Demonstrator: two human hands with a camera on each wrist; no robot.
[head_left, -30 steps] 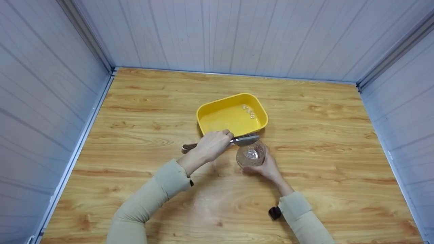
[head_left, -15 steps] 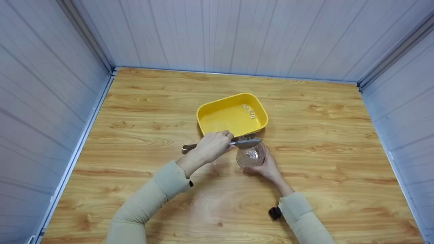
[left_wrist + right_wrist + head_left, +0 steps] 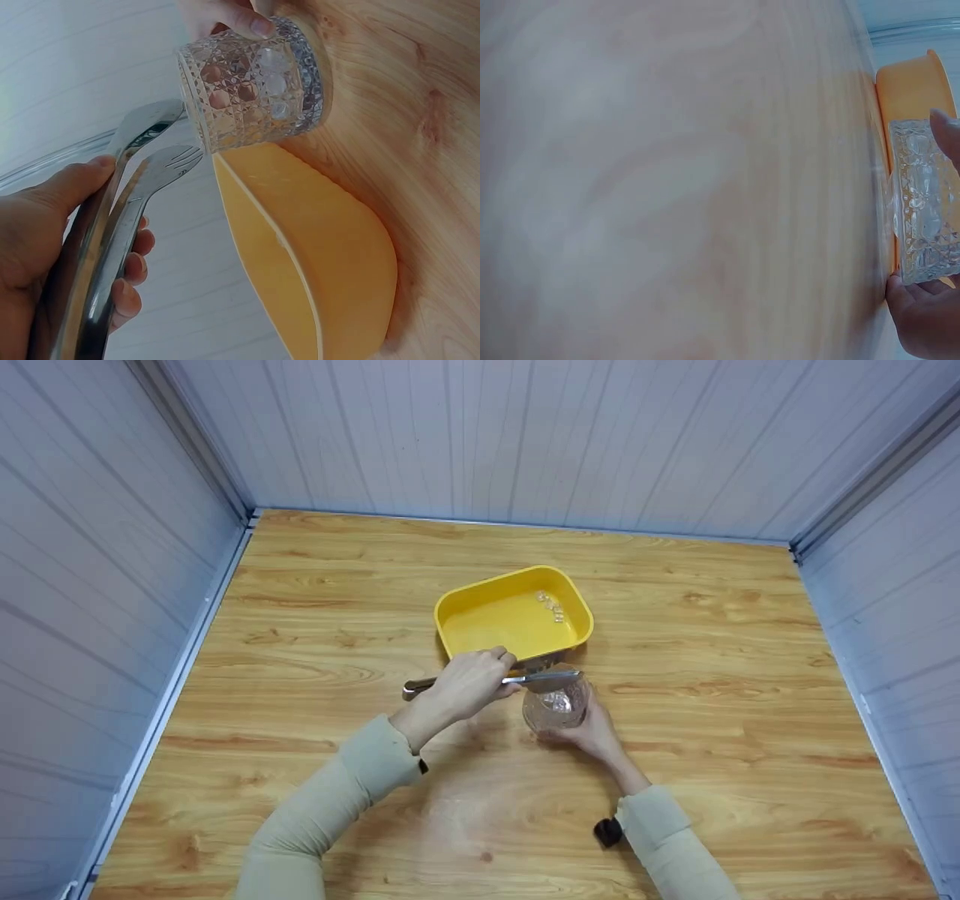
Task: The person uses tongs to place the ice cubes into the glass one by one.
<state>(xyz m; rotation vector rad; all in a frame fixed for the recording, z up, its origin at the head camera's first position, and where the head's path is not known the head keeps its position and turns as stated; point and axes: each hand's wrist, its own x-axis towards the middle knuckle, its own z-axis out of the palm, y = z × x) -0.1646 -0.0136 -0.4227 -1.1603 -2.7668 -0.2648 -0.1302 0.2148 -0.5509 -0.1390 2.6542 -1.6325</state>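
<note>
My left hand [image 3: 471, 682] grips metal tongs [image 3: 553, 682], their two arms spread apart. In the left wrist view, the tongs' fork-like tips [image 3: 176, 161] are at the rim of a patterned clear glass tumbler [image 3: 247, 90], with nothing visible between them. The tumbler stands upright on the table, and my right hand [image 3: 589, 727] holds it round its side. Clear shiny pieces show near its bottom. Just behind the tumbler is a yellow plastic bin [image 3: 337, 232]. Several small clear cubes [image 3: 553, 607] lie at the bin's right end.
The wood-patterned table [image 3: 712, 697] runs back to a pale panel wall [image 3: 487, 442]. Similar walls close off the left and right sides. A small black device [image 3: 608, 832] sits beside the right sleeve cuff.
The tongs' arms have spread, the nearer one swinging toward me over the tumbler's mouth. Both hands, the tumbler and the bin have stayed in place.
</note>
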